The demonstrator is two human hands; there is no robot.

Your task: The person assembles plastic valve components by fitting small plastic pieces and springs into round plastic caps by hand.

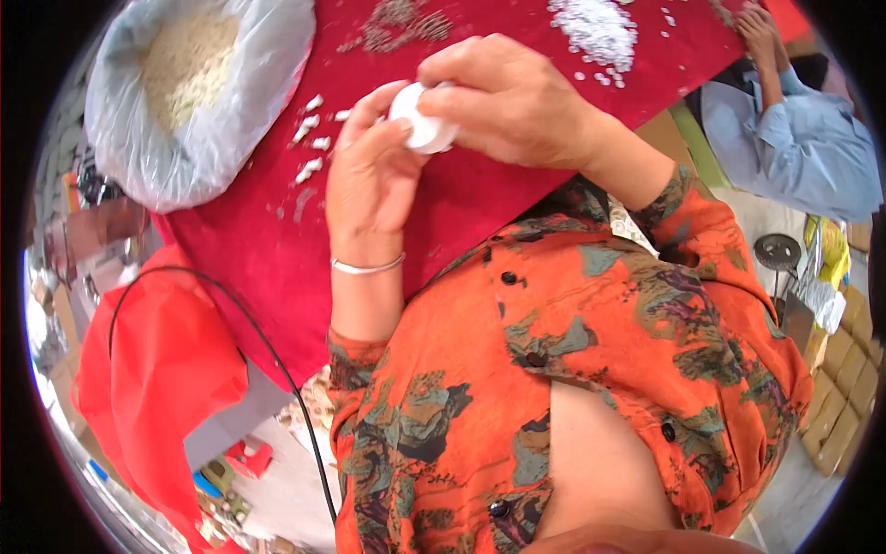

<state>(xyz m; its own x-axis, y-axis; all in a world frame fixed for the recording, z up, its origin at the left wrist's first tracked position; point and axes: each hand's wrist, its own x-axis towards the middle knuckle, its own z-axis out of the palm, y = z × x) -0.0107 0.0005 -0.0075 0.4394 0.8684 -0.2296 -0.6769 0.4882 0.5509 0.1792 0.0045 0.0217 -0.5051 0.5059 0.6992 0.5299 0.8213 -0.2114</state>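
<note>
We are starting at the grip: the person's left hand (pixel 374 166) and right hand (pixel 517 106) are both closing their fingers on a small white round object with a smooth surface (pixel 426 125), and neither grip is standing free. The object is resting between the fingertips, lifted above the counter covered with dark red cloth (pixel 268 240). From the left grip it is lying to the right; from the right grip it is lying to the left. Neither hand is being nearer, because both are touching it. We are judging that any coming move is depending on this facing of the two grips, across the object.

Its pale rounded face is pointing up toward the head view. The visible outline is stretching a little from upper left to lower right, but the fingers are covering its edges, so we are not able to tell a true long axis.

Further out, to the left of the left hand, some short white stick-like pieces (pixel 307 129) are lying scattered on the cloth. Beyond the hands, a loose grey-brown heap of small pieces (pixel 397 23) is lying near the upper edge, and a pile of tiny white ring-like pieces (pixel 600 37) is spreading to its right. At the upper left, a translucent plastic bag (pixel 175 189) is standing open, and pale beige small pieces (pixel 189 55) are filling it.
</note>
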